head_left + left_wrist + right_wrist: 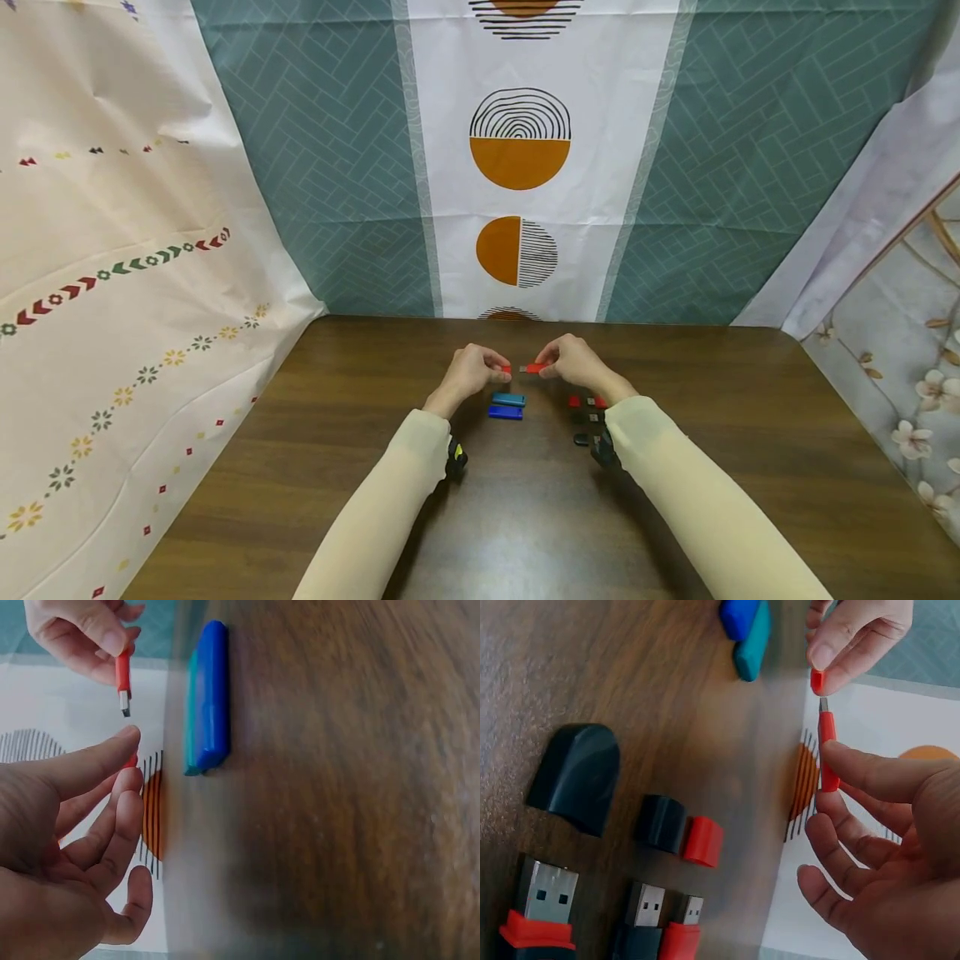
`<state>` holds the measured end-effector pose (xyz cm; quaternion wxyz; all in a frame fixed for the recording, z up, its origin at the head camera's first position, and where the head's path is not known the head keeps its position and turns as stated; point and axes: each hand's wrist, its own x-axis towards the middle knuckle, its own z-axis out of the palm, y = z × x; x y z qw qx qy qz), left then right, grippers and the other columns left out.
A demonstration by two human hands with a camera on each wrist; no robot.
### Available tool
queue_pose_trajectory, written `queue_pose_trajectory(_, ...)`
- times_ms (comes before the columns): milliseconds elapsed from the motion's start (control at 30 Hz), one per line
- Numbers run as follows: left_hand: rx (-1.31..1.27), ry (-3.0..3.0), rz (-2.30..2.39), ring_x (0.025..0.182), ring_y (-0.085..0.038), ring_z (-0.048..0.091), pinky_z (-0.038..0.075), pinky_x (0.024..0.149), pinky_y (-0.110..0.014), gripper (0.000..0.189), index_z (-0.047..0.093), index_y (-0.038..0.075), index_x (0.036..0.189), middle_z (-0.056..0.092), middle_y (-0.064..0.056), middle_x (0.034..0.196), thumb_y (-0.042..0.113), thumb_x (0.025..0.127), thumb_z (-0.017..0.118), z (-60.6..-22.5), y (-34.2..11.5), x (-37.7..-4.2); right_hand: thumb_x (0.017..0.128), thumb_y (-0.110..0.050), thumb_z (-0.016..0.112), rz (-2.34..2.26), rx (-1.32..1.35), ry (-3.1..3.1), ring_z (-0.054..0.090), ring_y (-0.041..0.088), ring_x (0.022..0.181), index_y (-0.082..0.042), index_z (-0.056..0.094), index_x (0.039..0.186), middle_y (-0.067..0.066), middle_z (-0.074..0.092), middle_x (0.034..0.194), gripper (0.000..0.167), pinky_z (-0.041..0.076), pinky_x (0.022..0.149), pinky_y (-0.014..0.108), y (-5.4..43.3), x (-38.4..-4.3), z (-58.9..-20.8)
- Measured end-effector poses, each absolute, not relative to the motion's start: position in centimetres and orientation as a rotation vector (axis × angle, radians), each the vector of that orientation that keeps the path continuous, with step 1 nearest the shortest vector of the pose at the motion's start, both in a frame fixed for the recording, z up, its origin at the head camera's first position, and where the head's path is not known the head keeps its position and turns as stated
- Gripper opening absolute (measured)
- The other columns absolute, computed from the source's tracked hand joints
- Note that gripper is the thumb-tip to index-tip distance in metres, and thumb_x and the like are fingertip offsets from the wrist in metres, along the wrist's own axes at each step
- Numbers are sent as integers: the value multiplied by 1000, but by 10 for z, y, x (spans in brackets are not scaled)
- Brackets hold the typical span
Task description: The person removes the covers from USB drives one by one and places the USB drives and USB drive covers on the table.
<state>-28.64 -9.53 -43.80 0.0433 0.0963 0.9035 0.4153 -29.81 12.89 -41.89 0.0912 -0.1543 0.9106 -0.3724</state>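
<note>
My left hand (471, 371) pinches a small red cap (818, 681) between thumb and finger; most of it is hidden in the left wrist view. Facing it, my right hand (577, 364) holds a red USB flash drive (828, 746) by its body. The drive's bare metal plug (824, 705) points at the cap, with a small gap between the two. Just nearer than my left hand, a teal flash drive (508, 400) and a blue flash drive (506, 412) lie side by side on the table.
Beneath my right forearm lie several uncapped drives, among them a black-and-red drive (540, 922) and a red drive (681, 937). Beside them are a large black cap (576, 776), a smaller black cap (660, 823) and a red cap (703, 841). A patterned curtain hangs behind the brown table (262, 500).
</note>
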Motion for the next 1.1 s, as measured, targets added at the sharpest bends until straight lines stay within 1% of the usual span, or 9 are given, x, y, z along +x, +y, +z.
queue_pose_trajectory(67,290,2744,1261,75,-19,62,51,64,-27,18,82,7,105,74,0,83,15,89,85,-440,-96,-289,91,-3,79,-1093,-453,2701,61,23,86,1,78,105,10,75,98,15,54,80,38,127,-300,-421)
queue_pose_trajectory(167,292,2714,1257,70,-19,62,51,62,-27,18,82,7,103,74,0,82,15,88,85,-442,-96,-291,90,-2,79,-1069,-455,2704,61,22,83,2,78,103,10,75,97,14,53,78,37,123,-301,-423)
queue_pose_trajectory(233,297,2713,1235,72,-17,61,52,65,-28,18,82,7,103,76,0,83,15,88,86,-443,-95,-292,90,-2,80,-1053,-446,2704,62,22,84,1,78,102,10,76,97,13,54,79,38,121,-302,-423)
queue_pose_trajectory(367,284,2735,1168,82,-16,62,52,75,-32,16,83,9,101,78,2,87,16,87,87,-443,-95,-294,89,-1,79,-982,-422,2726,61,22,84,0,78,102,9,75,97,13,54,80,39,119,-304,-426)
queue_pose_trajectory(467,268,2747,1128,85,-15,60,52,79,-32,16,83,9,100,77,3,86,17,86,88,-445,-95,-294,89,0,79,-939,-418,2727,60,23,85,0,78,101,8,75,97,12,54,81,39,117,-304,-429)
queue_pose_trajectory(733,289,2749,1111,75,-13,57,48,71,-28,18,82,8,100,72,0,80,15,85,89,-450,-94,-293,90,-1,78,-786,-450,2768,61,23,86,-5,76,100,6,73,97,10,54,88,45,112,-301,-436)
queue_pose_trajectory(900,323,2785,1067,74,-13,57,48,70,-29,17,82,9,99,72,2,80,17,85,89,-451,-92,-293,90,-2,78,-757,-449,2777,61,23,85,-6,76,99,5,71,96,10,54,87,45,111,-299,-436)
queue_pose_trajectory(1100,306,2798,1066,74,-13,57,45,72,-31,16,82,11,98,70,3,77,17,85,89,-450,-91,-293,90,-2,79,-756,-462,2782,60,23,85,-7,75,100,6,71,96,12,54,86,44,110,-299,-437)
